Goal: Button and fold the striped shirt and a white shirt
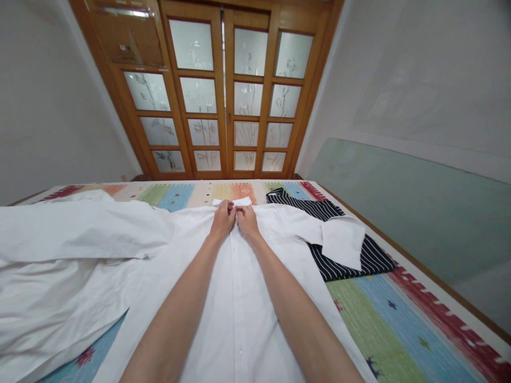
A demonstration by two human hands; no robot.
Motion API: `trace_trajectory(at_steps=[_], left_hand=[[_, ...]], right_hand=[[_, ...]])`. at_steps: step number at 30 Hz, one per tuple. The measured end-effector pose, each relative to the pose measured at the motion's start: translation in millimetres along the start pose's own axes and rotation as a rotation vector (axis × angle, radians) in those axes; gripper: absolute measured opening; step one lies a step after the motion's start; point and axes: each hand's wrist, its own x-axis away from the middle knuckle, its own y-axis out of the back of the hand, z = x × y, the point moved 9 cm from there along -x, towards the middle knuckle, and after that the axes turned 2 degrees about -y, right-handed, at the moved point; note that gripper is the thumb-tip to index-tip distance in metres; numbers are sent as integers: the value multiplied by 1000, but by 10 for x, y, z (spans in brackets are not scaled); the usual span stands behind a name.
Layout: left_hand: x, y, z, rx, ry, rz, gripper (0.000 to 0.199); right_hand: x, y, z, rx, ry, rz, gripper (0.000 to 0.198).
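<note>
A white button-up shirt (235, 298) lies spread front side up, its collar (241, 201) at the far end and its placket running down the middle. Just below the collar, my left hand (224, 217) pinches the placket's edge with curled fingers. My right hand (246, 219) meets it from the other side, thumb and fingers also closed on the shirt front. Whatever small part sits between the fingertips is hidden. The shirt's right-hand sleeve (344, 242) stretches outward with its wide end laid flat.
Another white garment (59, 287) lies rumpled on the left, against the shirt. Folded black-and-white striped cloth (343, 272) rests under the sleeve. Beneath everything is a colourful patterned cover (383, 319). A pale green panel (415, 197) borders the right side; wooden glass-paned doors (225, 80) stand behind.
</note>
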Motion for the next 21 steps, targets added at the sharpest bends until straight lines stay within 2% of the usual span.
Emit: trace_trajectory(at_steps=[13, 21], left_hand=[[-12, 20, 53, 169, 46, -11, 9], [-17, -10, 62, 173, 35, 1, 8]], right_hand=[[35, 138, 65, 40, 7, -87, 7], [48, 138, 64, 129, -19, -93, 10]])
